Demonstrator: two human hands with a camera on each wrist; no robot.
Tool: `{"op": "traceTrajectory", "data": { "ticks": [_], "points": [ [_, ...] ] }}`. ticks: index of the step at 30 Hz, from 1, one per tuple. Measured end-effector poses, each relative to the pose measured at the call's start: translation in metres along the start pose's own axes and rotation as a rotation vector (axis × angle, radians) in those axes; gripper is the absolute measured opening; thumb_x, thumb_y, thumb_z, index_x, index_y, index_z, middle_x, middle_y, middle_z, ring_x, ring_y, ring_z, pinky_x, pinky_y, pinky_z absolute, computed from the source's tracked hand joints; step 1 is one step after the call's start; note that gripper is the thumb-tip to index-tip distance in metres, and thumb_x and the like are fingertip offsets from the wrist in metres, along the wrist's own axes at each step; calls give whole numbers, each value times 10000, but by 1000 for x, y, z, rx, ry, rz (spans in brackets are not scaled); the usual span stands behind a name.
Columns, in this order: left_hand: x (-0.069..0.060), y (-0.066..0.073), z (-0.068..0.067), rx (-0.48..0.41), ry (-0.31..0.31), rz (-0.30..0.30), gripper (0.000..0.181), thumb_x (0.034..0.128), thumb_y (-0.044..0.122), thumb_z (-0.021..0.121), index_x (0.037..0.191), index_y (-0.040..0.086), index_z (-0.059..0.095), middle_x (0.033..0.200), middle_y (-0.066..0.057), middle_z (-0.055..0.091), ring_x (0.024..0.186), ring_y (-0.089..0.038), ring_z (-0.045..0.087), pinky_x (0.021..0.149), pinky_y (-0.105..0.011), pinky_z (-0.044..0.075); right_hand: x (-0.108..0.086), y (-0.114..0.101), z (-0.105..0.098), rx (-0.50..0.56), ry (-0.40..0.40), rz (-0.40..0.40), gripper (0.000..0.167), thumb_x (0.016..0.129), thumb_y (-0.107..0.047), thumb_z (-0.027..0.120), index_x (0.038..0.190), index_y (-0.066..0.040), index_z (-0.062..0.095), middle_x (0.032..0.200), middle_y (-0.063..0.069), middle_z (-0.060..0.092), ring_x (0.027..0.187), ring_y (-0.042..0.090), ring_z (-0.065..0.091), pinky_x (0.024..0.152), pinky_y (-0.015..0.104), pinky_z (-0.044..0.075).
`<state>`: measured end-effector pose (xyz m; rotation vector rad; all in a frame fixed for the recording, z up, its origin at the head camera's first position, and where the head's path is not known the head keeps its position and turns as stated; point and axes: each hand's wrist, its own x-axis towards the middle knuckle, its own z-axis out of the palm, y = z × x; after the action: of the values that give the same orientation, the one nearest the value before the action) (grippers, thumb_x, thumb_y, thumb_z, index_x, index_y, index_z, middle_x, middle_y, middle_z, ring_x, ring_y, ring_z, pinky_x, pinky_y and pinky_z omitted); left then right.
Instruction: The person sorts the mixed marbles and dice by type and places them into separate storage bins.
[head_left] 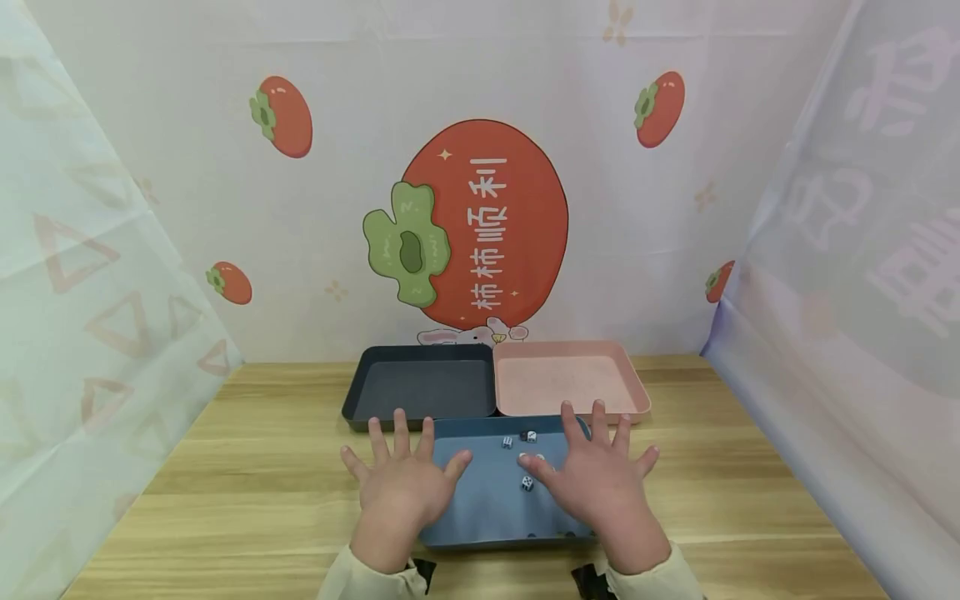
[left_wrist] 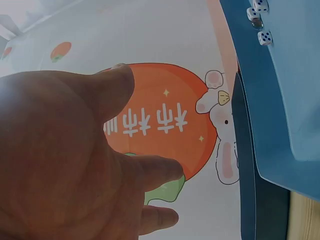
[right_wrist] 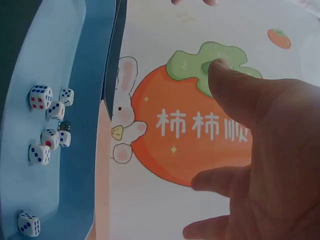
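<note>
Both hands hover with fingers spread and nothing held. My left hand [head_left: 405, 483] is over the left side of a blue tray [head_left: 480, 512], and my right hand [head_left: 606, 483] is over its right side, hiding part of it. White dice [head_left: 527, 483] with dark and red pips lie scattered in that tray. In the right wrist view several white dice [right_wrist: 41, 97] sit close together around a small dark die [right_wrist: 64, 126], with one white die [right_wrist: 29, 224] apart from them. Several dice [left_wrist: 265, 37] also show in the left wrist view.
Behind the blue tray, a black tray [head_left: 423, 387] and a pink tray [head_left: 570, 383] stand side by side on the wooden table [head_left: 277, 467]. A printed cloth backdrop [head_left: 337, 167] rises at the back. Light cloth [head_left: 862, 333] hangs along the sides.
</note>
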<state>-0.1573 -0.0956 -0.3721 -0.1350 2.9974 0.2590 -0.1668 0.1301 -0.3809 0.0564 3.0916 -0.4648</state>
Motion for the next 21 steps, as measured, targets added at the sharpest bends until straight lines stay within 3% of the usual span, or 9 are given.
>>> {"op": "traceTrajectory", "data": {
  "ticks": [7,11,16,21],
  "points": [
    [1,-1,1,-6,-4,-9,845,940,732,356,1560,157,357,1628,-229,95,1444,-520,-62,984,-775,-118,6,22,-18,150,43,-86,1084,805,-828,501,1599,-146,219,1614,277,62,1422,569,-8,936,844,12],
    [1,-3,0,-19,-4,-10,846,943,729,351,1566,157,342,1632,-226,61,1441,-520,-77,974,-777,-129,19,52,-32,325,87,-110,1026,886,-708,552,1607,-113,130,1618,271,33,1431,545,57,1016,775,108],
    [2,-4,-2,-22,-19,-14,863,937,751,314,1574,168,323,1636,-215,43,1443,-513,-85,970,-778,-132,43,102,-39,589,59,19,1025,919,-653,559,1605,-91,46,1612,283,29,1426,543,80,1054,712,170],
    [2,-6,-3,-30,-19,-14,864,939,748,316,1568,156,336,1632,-228,55,1440,-525,-70,976,-786,-105,63,146,-28,701,-22,107,1058,899,-664,579,1607,-124,8,1611,287,-22,1416,567,50,1032,724,204]
  ]
}}
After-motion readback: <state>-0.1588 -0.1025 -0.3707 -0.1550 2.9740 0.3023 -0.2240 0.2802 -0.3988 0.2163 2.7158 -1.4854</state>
